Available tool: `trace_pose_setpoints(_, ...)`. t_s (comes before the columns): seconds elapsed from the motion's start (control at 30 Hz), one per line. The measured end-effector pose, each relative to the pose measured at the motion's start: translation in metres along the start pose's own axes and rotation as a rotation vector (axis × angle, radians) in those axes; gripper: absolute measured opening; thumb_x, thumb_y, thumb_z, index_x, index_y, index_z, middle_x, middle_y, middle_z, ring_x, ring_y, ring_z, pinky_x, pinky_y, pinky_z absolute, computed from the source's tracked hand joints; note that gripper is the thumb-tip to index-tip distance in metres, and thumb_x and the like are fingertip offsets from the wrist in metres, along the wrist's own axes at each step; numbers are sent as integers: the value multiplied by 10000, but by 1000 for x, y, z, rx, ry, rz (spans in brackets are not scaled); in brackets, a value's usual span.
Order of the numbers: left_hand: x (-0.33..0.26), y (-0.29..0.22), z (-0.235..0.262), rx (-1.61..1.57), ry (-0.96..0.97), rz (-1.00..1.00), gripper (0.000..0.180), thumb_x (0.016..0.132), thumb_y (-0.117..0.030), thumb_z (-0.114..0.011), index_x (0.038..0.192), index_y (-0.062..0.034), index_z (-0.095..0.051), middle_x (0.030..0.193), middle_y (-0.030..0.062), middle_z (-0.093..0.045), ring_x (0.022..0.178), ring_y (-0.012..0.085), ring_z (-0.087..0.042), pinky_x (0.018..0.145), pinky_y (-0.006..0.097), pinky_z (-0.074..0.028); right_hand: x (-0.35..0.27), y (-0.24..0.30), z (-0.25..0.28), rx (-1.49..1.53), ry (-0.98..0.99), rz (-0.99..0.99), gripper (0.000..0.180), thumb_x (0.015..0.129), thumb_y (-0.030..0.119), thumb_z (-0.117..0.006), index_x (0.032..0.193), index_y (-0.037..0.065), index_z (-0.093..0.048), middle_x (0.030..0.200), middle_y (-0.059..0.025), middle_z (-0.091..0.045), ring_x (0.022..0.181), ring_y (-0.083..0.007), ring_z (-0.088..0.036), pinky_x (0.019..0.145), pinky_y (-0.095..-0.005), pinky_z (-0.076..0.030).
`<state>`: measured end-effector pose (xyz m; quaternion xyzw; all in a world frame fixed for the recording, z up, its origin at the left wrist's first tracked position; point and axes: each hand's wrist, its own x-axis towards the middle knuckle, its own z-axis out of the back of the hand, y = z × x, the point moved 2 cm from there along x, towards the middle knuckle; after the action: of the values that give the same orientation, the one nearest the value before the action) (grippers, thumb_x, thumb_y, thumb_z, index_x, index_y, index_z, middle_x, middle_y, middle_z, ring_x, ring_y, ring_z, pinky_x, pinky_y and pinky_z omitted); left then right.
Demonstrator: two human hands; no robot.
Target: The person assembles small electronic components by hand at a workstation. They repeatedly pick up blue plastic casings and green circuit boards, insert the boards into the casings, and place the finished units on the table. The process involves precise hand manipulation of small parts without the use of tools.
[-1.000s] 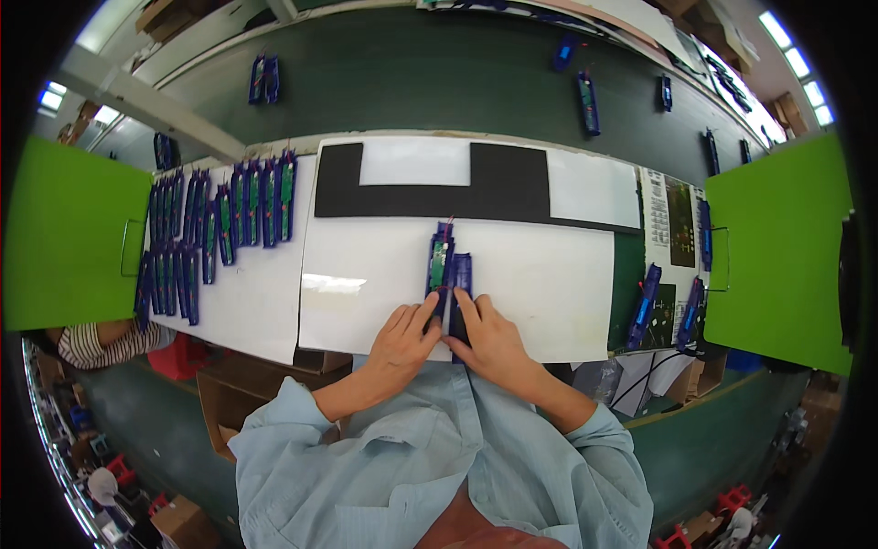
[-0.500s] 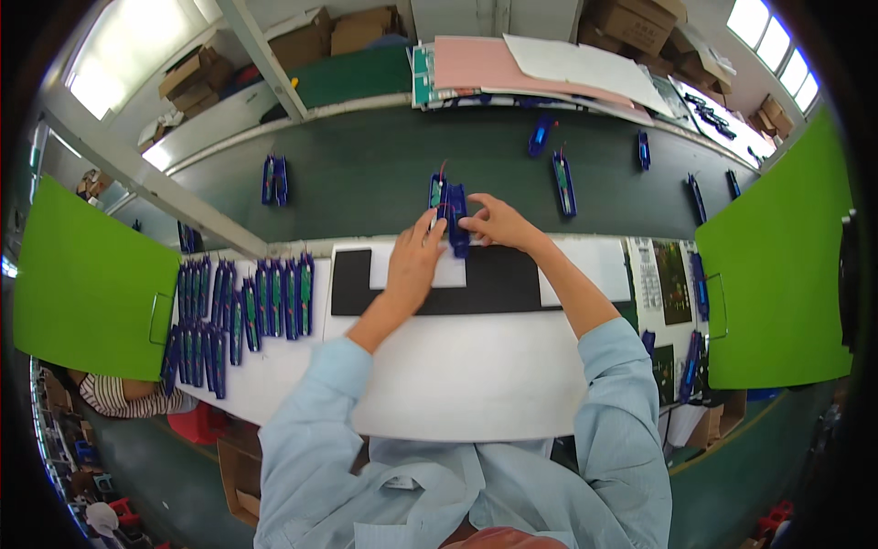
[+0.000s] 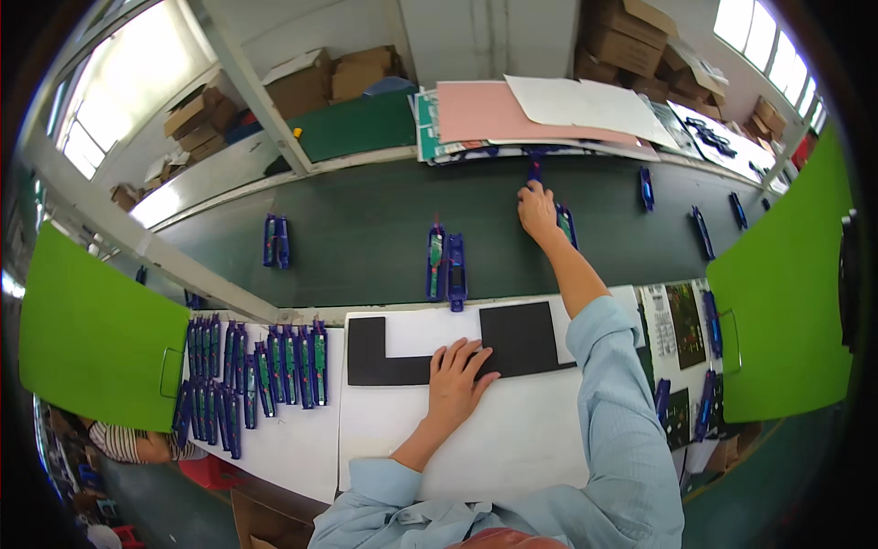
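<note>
Right hand point(image 3: 538, 209) at blue casing point(image 3: 536, 171) on green belt point(image 3: 357, 220), far side, near sheet stack point(image 3: 489, 112); can't tell if fingers are closed on it. Left hand point(image 3: 455, 380) empty, fingers spread on black sheet point(image 3: 517, 339), probably bracing the reach.

Pale blue shirt point(image 3: 540, 517), sleeves point(image 3: 622, 412) rolled up, perhaps finely striped.

Left panel point(image 3: 101, 339): coloured bright green
Right panel point(image 3: 791, 311): coloured likewise
Pink sheet point(image 3: 485, 114): partly covered by a white sheet point(image 3: 576, 101)
Cardboard boxes point(image 3: 631, 38): piled at the back right
Window point(image 3: 761, 35): set in the right-hand wall
Striped sleeve point(image 3: 115, 441): worn by a co-worker point(image 3: 153, 448), below the left panel
</note>
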<state>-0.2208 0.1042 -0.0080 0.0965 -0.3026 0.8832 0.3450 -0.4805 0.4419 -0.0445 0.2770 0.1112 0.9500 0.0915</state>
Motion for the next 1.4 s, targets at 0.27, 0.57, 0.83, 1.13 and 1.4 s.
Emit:
trace_pose_setpoints(0.27, -9, 6, -2, 26, -56, 36, 420, 956, -312, -808, 1319, -124, -711, 1405, 70, -655, 1404, 306, -546, 1184, 521, -354, -84, -9, 61, -34, -67, -59, 327, 925, 101, -741, 1242, 23, -729, 1516, -156, -561, 1230, -428, -582, 996, -535, -521)
trace_pose_setpoints(0.57, -1, 13, -1, -107, -130, 11, 406, 972, -227, -781, 1335, -81, -672, 1409, 98, -657, 1298, 313, -616, 1062, 454, -439, -139, -19, 92, 393, -91, -36, 459, 914, 53, -746, 1345, -30, -610, 1524, -212, -559, 1257, -464, -577, 1072, -514, -485)
trace_pose_setpoints(0.83, 39, 71, 0, 125, -182, -29, 371, 1009, -164, -711, 1357, -47, -657, 1438, 127, -651, 1261, 320, -640, 977, 441, -487, -322, 146, 239, 813, 187, 111, 427, 898, 14, -791, 1281, -36, -610, 1534, -226, -568, 1357, -444, -570, 1143, -480, -471)
trace_pose_setpoints(1.13, -128, -35, 62, -233, -93, 276, 435, 975, -152, -738, 1402, -90, -680, 1483, 222, -533, 1362, 414, -510, 1130, 497, -419, -426, 222, 258, 864, 397, -15, 523, 938, 90, -789, 1386, -79, -582, 1583, -240, -506, 1417, -446, -515, 1180, -494, -443)
trace_pose_setpoints(1.4, -138, -31, 36, -238, -116, 232, 491, 968, -46, -690, 1450, -58, -599, 1514, 191, -526, 1449, 412, -455, 1216, 513, -351, -431, 192, 285, 817, 477, 26, 517, 935, 57, -765, 1411, -35, -584, 1516, -223, -561, 1357, -422, -583, 1103, -445, -525)
